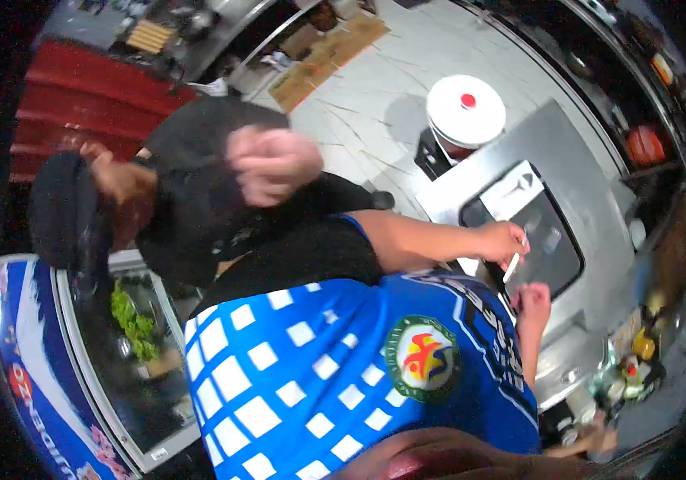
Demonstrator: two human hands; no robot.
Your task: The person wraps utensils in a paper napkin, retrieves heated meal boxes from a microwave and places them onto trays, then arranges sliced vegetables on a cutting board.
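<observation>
My left hand (505, 242) reaches over the steel counter, fingers closed around a slim white stick-like object (512, 267); its exact kind is too small to tell. Just below it in the view, my right hand (533, 302) is curled with the fingers drawn in, apart from the white object. Whatever the right fingers hold, if anything, is hidden. Under and beyond both hands is a dark, rounded rectangular panel (561, 244) with a black rim, set in the steel counter (599, 200). A white card (512, 190) with a black figure lies over its far edge.
A white lidded bucket (466, 110) with a red knob stands past the counter. Close on my left, a person in black (199, 152) has a blurred, curled hand. A glass-topped fridge (139, 352) holds green leaves. Bottles and jars (631, 368) crowd the right side.
</observation>
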